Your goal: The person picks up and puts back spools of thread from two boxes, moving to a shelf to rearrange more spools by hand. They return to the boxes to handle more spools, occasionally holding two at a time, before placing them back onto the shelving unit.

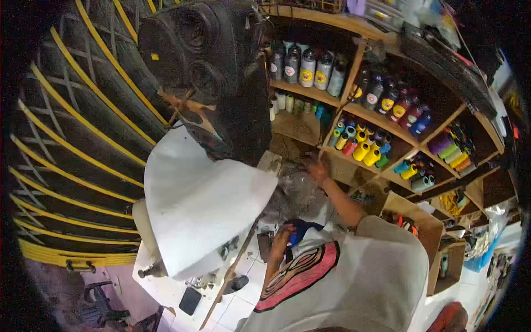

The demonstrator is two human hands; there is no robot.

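L hand (284, 237) at blue cloth (300, 230) – can't tell grip; R hand (317, 170) nr thread shelf (381, 124) – grip released.

Reaches with the right hand (317, 169) near the wooden shelf (304, 93), fingers spread. Holds the left hand (284, 237) farther from the shelf, perhaps touching dark blue cloth (299, 231). Includes white sheet (204, 199) left of the shelf, bottles (307, 69) and thread cones (362, 151) inside.
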